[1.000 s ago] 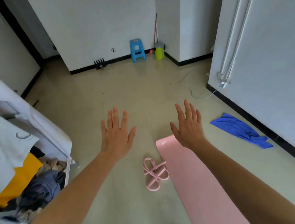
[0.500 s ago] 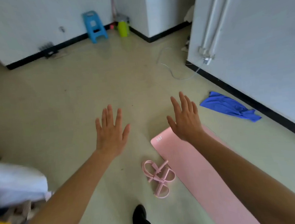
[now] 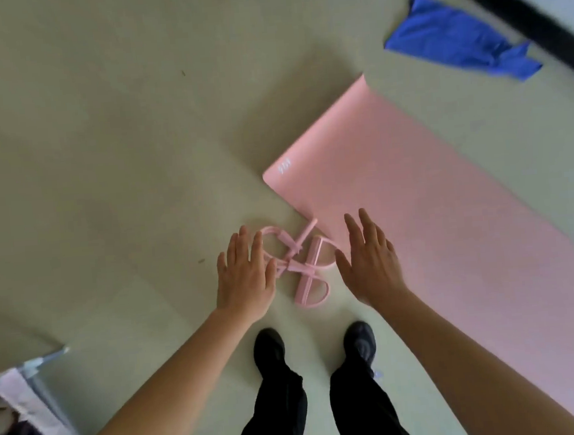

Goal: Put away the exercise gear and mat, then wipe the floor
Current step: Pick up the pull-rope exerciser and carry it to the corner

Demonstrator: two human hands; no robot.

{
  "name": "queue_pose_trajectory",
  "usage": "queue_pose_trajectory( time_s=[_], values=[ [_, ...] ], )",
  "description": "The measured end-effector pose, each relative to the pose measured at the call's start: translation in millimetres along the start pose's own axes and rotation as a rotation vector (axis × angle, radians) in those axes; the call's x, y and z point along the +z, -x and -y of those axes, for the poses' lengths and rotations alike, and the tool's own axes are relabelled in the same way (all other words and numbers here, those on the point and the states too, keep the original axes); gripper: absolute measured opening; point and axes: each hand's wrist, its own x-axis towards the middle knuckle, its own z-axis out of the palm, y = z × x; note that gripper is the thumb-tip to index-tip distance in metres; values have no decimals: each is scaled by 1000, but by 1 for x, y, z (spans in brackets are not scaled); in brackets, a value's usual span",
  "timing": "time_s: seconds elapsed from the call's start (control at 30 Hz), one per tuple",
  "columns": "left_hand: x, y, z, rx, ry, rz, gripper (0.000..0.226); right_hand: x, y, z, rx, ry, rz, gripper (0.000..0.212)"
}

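While both hands hover palm-down over the pale green smooth floor (image 3: 118, 144) with nothing held, the step in hand is judged to be pickup of the exercise gear.

**Positions**
- The pink plastic pedal puller with looped handles and cords (image 3: 312, 267) lies flat on the floor, just in front of the black shoes (image 3: 268, 347). One thin end reaches the edge of the long pink foam mat (image 3: 416, 214).
- The mat lies unrolled and flat.
- The left hand (image 3: 245, 275) has straight, close-set fingers and sits over the puller's left loop. Contact cannot be confirmed.
- The right hand (image 3: 372, 265) has straight, slightly spread fingers and is empty. It sits just right of the puller, over the mat's near edge.
- The crumpled blue cloth (image 3: 453, 39) lies near the black skirting, well apart from both hands.

**Recommended procedure**
1. Lower both hands onto the puller from either side.
2. Close the fingers round the loops and the flat bar together, so that no cord hangs loose.
3. Lift straight up, clear of the mat corner, so the mat is not dragged.
4. Leave mat and cloth for later steps.

**Caution:** the cords look elastic and tangled, so grip the rigid parts.
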Motion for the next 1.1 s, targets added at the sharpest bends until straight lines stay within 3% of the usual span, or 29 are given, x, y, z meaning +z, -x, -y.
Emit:
queue_pose_trajectory(
  time_s=[0.33,0.6,0.7,0.83,1.1],
  values=[
    [315,-109,31,-34,-11,206,67,312,-59,-93,104,-43,259,73],
    [436,-189,58,-17,-292,78,82,451,-109,-123,40,35,227,84],
    [442,-198,63,-26,-273,28,63,465,-114,-126,84,92,176,74],
    [421,-173,59,-65,-219,-7,49,443,-96,-121,59,80,135,40],
    [271,-94,14,3,-119,-98,64,287,-42,-99,13,37,-19,46]
  ],
)
